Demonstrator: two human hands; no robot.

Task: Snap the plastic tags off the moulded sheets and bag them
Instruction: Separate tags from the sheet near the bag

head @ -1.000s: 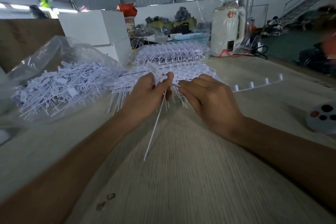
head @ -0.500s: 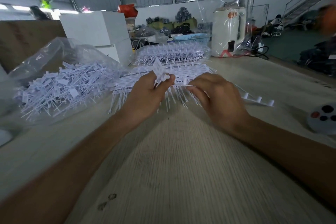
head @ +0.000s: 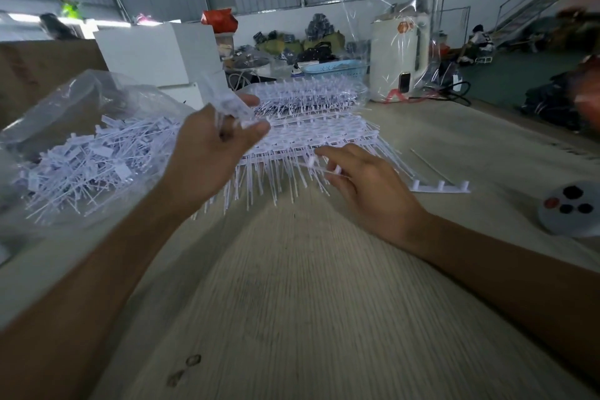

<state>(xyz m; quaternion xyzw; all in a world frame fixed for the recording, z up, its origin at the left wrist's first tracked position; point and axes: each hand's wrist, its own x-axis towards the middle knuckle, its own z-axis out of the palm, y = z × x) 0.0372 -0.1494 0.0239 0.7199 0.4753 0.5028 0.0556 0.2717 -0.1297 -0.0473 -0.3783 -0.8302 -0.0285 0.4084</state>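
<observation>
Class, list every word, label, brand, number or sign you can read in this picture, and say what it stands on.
No text can be read.
White appliance: an orange mark near the top, too blurred to read.
Blue basket: pale marks on its wall, too small to read.
Plastic tags in the clear bag: blank as far as can be seen.

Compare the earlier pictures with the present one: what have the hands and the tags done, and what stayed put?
The left hand, gripping its bundle of snapped tags, has swung left toward the bag. The right hand has let go of the bare strip, which now lies on the table, and reaches for the next tags. The moulded sheets stayed put.
</observation>
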